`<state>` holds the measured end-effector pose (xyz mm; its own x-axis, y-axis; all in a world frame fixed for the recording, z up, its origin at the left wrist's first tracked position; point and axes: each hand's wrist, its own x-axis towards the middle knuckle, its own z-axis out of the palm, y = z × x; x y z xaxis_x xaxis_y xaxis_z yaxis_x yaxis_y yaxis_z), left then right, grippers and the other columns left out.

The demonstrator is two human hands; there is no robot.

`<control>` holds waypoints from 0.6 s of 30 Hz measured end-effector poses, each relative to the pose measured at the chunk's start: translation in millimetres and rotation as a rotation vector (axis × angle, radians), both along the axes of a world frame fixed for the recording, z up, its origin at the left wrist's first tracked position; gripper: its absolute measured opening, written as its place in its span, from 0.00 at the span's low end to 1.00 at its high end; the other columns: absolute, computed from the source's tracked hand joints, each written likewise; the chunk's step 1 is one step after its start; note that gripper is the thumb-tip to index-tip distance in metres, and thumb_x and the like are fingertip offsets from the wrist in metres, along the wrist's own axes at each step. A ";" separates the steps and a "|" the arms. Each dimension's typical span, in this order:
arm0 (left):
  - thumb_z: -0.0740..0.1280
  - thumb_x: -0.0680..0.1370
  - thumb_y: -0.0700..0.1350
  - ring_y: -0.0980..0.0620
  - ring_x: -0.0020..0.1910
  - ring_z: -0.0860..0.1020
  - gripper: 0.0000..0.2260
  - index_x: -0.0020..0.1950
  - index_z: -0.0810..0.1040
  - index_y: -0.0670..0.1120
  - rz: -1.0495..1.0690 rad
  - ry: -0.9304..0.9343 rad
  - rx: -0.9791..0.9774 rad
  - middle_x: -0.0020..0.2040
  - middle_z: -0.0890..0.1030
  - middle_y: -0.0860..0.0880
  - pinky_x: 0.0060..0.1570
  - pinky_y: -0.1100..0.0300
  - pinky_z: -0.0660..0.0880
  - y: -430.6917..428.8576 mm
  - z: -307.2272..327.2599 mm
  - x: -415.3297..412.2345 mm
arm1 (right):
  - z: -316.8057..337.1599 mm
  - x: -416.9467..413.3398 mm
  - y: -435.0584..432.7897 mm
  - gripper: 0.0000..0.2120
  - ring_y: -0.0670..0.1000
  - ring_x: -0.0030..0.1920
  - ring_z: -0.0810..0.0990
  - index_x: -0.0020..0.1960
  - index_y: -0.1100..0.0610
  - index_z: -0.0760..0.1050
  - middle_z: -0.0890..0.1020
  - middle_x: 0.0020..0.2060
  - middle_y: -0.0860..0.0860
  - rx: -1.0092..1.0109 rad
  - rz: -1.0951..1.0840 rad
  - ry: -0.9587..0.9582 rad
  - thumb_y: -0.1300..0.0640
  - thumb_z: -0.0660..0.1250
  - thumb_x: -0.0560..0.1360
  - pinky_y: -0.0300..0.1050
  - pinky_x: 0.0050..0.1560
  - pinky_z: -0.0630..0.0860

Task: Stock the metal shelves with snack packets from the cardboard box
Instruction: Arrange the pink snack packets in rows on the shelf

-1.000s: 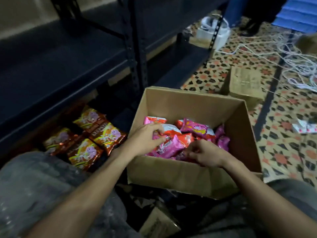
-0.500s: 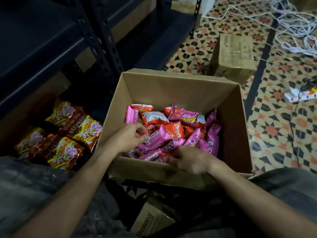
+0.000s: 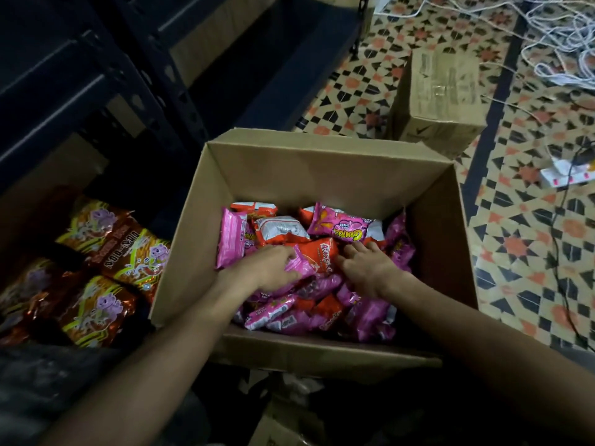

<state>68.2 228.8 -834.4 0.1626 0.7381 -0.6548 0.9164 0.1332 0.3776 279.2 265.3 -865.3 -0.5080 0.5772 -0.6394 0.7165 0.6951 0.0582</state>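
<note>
An open cardboard box [image 3: 322, 162] stands on the floor in front of me, half full of pink and red snack packets [image 3: 341, 225]. My left hand [image 3: 264, 268] is inside it, fingers curled round a pink packet [image 3: 297, 264]. Beside it, my right hand [image 3: 370, 268] lies flat on the pile, its straight fingers touching a red packet [image 3: 322, 251] between the two hands. Left of the box, dark metal shelves [image 3: 64, 101] rise, and the lowest level holds several brown and orange packets [image 3: 109, 249].
A closed cardboard box [image 3: 441, 91] sits on the patterned tile floor [image 3: 521, 246] behind the open one. White cables [image 3: 560, 37] lie tangled at top right, with a power strip [image 3: 566, 177] at the right edge. A shelf upright [image 3: 180, 101] stands close to the box's left corner.
The view has tilted down and closer to the box. Both hands moved further in toward the middle of the pile; the right hand left the near edge and now touches the red packet.
</note>
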 end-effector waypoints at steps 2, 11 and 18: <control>0.66 0.79 0.54 0.47 0.67 0.73 0.26 0.74 0.67 0.46 0.002 0.006 -0.003 0.71 0.73 0.46 0.66 0.51 0.71 4.5 -5.9 -1.1 | -4.8 5.1 5.4 0.20 0.57 0.68 0.70 0.67 0.53 0.71 0.73 0.66 0.54 0.026 0.068 -0.010 0.53 0.66 0.76 0.58 0.70 0.59; 0.66 0.80 0.53 0.48 0.62 0.76 0.23 0.72 0.70 0.46 0.050 -0.006 -0.011 0.66 0.76 0.46 0.62 0.52 0.74 19.6 -16.5 -13.2 | 32.2 15.8 73.3 0.12 0.56 0.61 0.77 0.55 0.51 0.79 0.82 0.52 0.52 -0.069 -0.423 0.351 0.44 0.67 0.78 0.51 0.64 0.63; 0.66 0.80 0.52 0.47 0.64 0.75 0.23 0.74 0.68 0.48 0.074 0.027 -0.016 0.70 0.73 0.46 0.60 0.54 0.73 20.3 -21.8 -12.2 | -4.6 3.9 94.0 0.13 0.56 0.50 0.79 0.42 0.49 0.78 0.81 0.44 0.52 -0.232 -0.606 0.426 0.40 0.68 0.75 0.50 0.54 0.74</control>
